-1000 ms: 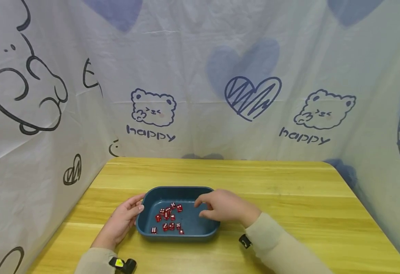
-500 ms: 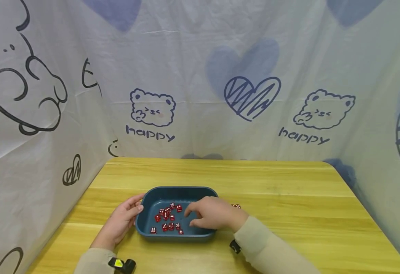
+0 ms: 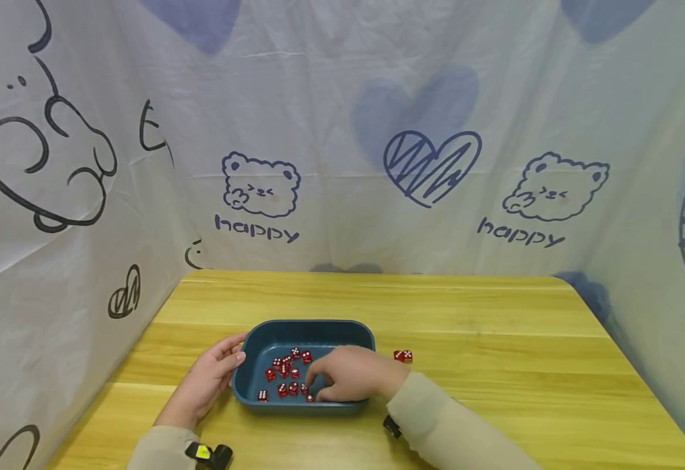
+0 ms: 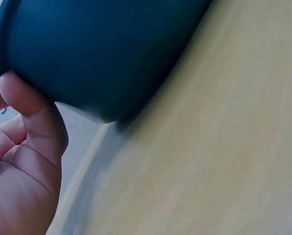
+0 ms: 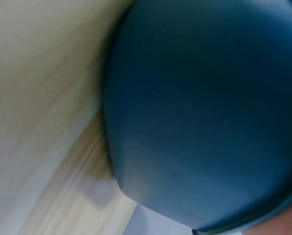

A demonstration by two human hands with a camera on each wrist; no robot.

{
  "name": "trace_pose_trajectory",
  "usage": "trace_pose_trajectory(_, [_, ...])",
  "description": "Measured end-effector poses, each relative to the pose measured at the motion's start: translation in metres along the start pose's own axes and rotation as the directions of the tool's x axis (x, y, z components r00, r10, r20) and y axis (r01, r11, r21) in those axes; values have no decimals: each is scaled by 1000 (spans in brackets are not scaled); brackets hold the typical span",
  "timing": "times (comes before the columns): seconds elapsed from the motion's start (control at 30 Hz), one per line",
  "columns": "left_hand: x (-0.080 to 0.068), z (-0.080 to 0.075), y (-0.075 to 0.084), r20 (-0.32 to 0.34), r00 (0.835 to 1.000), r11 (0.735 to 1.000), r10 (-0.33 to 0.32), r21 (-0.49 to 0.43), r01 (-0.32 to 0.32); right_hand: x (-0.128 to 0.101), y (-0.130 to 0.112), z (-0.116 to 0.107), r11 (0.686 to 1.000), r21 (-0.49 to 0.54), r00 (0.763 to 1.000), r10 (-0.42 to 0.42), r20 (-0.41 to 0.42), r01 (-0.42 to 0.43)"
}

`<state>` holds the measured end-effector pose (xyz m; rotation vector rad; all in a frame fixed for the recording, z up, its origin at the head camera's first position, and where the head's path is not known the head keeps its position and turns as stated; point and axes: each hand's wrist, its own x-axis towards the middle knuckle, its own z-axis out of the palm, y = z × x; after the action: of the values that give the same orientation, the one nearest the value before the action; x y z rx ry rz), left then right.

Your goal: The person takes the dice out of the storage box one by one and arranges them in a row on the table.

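A dark blue rectangular tub (image 3: pixel 295 409) sits on the table, with several red dice (image 3: pixel 284 369) with white pips scattered over the left and middle of its floor. At its left end my left hand (image 3: pixel 204 377) grips the rim; the left wrist view has the thumb (image 4: pixel 26 95) up against the tub's outer wall (image 4: pixel 101 54). My right hand (image 3: pixel 351 372) reaches down over the right end into the tub. Its thumb and forefinger stand apart, fingertips right at a die (image 3: pixel 310 397) near the front wall. The right wrist view is filled mostly by the tub's outside (image 5: pixel 199 112), hiding the fingers.
Two red dice (image 3: pixel 403 356) lie side by side on the wooden table (image 3: pixel 495 352), just right of the tub. White cloth walls (image 3: pixel 331 196) with hearts and bear drawings rise behind the table and along both sides.
My right hand has moved left and lower across the tub to the dice by the front wall, uncovering the two dice on the table. My left hand keeps its grip.
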<state>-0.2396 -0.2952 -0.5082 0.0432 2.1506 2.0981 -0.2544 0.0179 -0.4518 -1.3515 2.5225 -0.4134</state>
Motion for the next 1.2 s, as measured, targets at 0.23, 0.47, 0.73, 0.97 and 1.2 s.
trace_pose_trajectory(0.23, [0, -1, 0, 3, 1000, 1000, 0, -4, 0, 9, 2, 5, 999, -20, 999, -26, 44, 27])
trace_pose_trajectory(0.47, [-1, -1, -1, 9, 1000, 1000, -3, -6, 3, 17, 3, 9, 999, 6, 995, -53, 88, 53])
trace_pose_trajectory(0.73, [0, -1, 0, 12, 1000, 1000, 1, -10, -1, 21, 2, 13, 997, -24, 992, -64, 110, 67])
trace_pose_trajectory(0.97, [0, -1, -1, 8, 1000, 1000, 10, -3, -10, 26, 1, 17, 995, -51, 993, -79, 90, 83])
trace_pose_trajectory(1.2, [0, 0, 0, 7, 1000, 1000, -3, -6, 3, 28, 2, 19, 997, -73, 998, -20, 61, 24])
